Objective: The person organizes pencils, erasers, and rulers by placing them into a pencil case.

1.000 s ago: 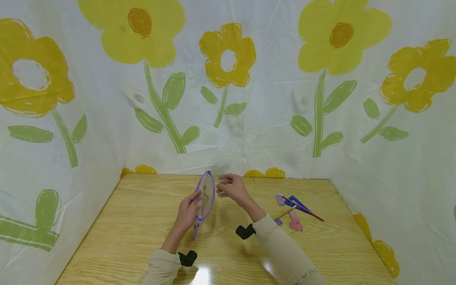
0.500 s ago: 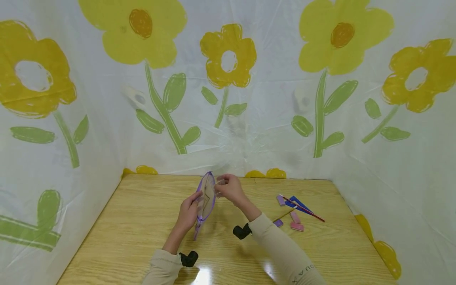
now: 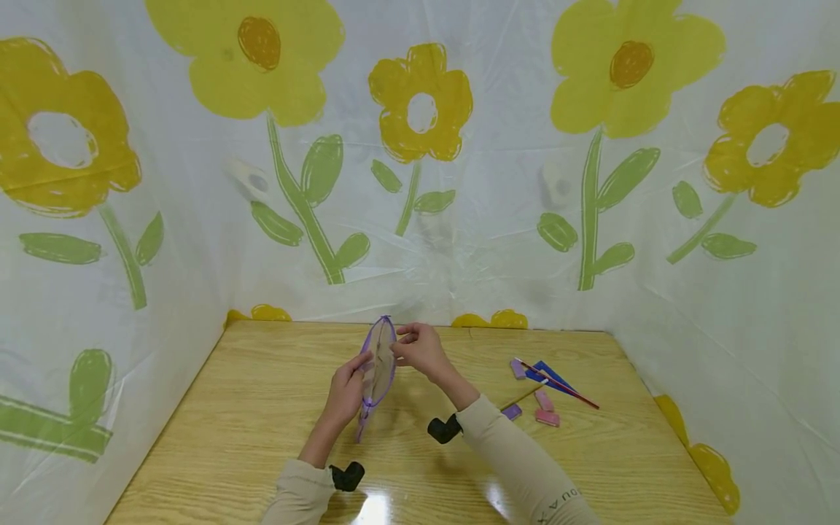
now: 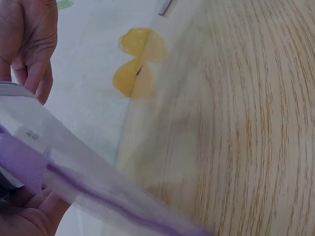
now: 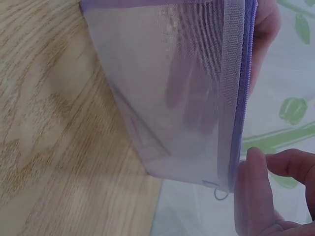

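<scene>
A clear mesh zip pouch (image 3: 380, 372) with purple trim stands on edge above the wooden table, its mouth parted. My left hand (image 3: 346, 390) grips its left side; through the mesh in the right wrist view, the fingers of that hand show as dark shapes. My right hand (image 3: 423, 355) is at the far part of the pouch's right rim, thumb and fingertips pinching the edge close to the zipper (image 5: 242, 113). Inside the pouch, a thin dark stick (image 5: 142, 120) and a faint angular outline show through the mesh.
To the right on the table (image 3: 262, 408) lie a blue triangular piece (image 3: 539, 370), a red stick (image 3: 567, 390), a yellow pencil (image 3: 525, 394), purple erasers (image 3: 518, 369) and pink erasers (image 3: 547, 418). A flowered white sheet (image 3: 492, 219) surrounds the table's back and sides.
My right hand has moved left from beside the pouch to its right rim, and its fingertips now meet the edge. The left hand and pouch have hardly moved.
</scene>
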Action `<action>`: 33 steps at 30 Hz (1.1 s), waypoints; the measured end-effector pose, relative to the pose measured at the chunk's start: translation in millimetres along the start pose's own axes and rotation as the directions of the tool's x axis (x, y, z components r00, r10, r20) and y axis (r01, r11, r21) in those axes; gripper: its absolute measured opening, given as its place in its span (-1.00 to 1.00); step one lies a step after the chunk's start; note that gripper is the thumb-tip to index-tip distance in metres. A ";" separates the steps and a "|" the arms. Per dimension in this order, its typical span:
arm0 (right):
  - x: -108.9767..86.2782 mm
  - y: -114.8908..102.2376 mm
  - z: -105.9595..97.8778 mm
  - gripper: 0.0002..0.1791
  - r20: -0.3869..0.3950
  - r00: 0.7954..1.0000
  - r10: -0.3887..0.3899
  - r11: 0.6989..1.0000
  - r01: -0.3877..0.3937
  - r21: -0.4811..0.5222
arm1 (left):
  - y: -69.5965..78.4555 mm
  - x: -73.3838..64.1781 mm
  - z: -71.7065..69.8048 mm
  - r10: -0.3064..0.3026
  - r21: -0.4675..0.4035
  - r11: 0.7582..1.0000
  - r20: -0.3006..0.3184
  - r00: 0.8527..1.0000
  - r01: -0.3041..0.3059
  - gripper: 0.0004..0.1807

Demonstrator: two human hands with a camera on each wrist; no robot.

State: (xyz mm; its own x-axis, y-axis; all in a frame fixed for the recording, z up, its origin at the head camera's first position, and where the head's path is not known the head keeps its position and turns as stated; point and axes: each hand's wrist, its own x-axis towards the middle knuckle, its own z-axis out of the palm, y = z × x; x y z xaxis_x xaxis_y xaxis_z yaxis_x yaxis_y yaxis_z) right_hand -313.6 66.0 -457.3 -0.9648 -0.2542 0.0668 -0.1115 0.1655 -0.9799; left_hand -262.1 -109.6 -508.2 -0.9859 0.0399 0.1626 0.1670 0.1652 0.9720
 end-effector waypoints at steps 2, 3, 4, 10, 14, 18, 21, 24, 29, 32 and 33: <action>0.1 -0.1 0.3 -0.57 -0.003 1.000 0.001 1.000 -0.001 0.011 | -0.1 -0.3 -0.4 -0.005 0.009 1.000 -0.003 1.000 0.005 -0.49; 0.1 -0.3 0.4 -0.57 -0.004 1.000 0.002 1.000 -0.002 0.016 | 0.0 -0.6 -0.5 -0.004 0.013 1.000 -0.003 1.000 0.004 -0.49; -0.2 -0.7 0.4 -0.58 -0.004 1.000 0.001 1.000 -0.001 0.017 | 0.4 -1.1 -0.6 0.004 0.019 1.000 -0.002 1.000 -0.004 -0.49; -3.9 -1.4 -1.4 -0.59 0.009 0.999 -0.033 0.999 0.033 0.010 | 1.4 -2.4 -0.5 0.019 0.003 1.000 -0.004 1.000 -0.019 -0.49; -7.8 1.0 -6.7 -0.62 0.014 0.997 -0.070 0.998 0.069 0.010 | 0.1 -2.5 -2.0 -0.003 -0.049 0.999 -0.007 1.000 0.003 -0.49; -11.8 6.5 -15.8 -0.64 0.011 0.996 -0.090 0.996 0.089 0.021 | -0.3 -2.8 -5.6 -0.012 -0.067 0.998 -0.004 1.000 0.011 -0.48; -16.6 12.0 -23.7 -0.63 0.021 0.996 -0.092 0.996 0.091 0.018 | -2.1 -3.2 -9.0 -0.017 -0.073 0.997 -0.008 1.000 0.016 -0.48; -24.6 19.5 -32.0 -0.61 0.046 0.994 -0.097 0.995 0.097 0.006 | -4.4 -4.5 -12.2 -0.037 -0.096 0.995 -0.019 0.999 0.035 -0.48; -38.2 36.6 -46.7 -0.61 0.066 0.994 -0.092 0.995 0.094 -0.029 | -5.9 -6.6 -16.0 -0.056 -0.106 0.993 -0.049 0.997 0.050 -0.48; -45.8 46.1 -55.9 -0.61 0.057 0.995 -0.076 0.996 0.078 -0.037 | -5.9 -7.1 -17.4 -0.062 -0.112 0.992 -0.054 0.997 0.055 -0.48; -48.6 48.7 -59.1 -0.61 0.054 0.996 -0.067 0.997 0.070 -0.038 | -6.1 -7.2 -17.6 -0.064 -0.114 0.992 -0.056 0.996 0.057 -0.48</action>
State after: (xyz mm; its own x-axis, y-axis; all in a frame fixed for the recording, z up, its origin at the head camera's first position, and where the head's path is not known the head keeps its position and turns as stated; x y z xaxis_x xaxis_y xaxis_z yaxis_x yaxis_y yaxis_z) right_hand -286.2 142.7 -497.2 -0.9410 -0.3156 0.1226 -0.1872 0.1834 -0.9650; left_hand -256.3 -128.2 -512.3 -0.9937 -0.0258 0.1095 0.1080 0.0533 0.9927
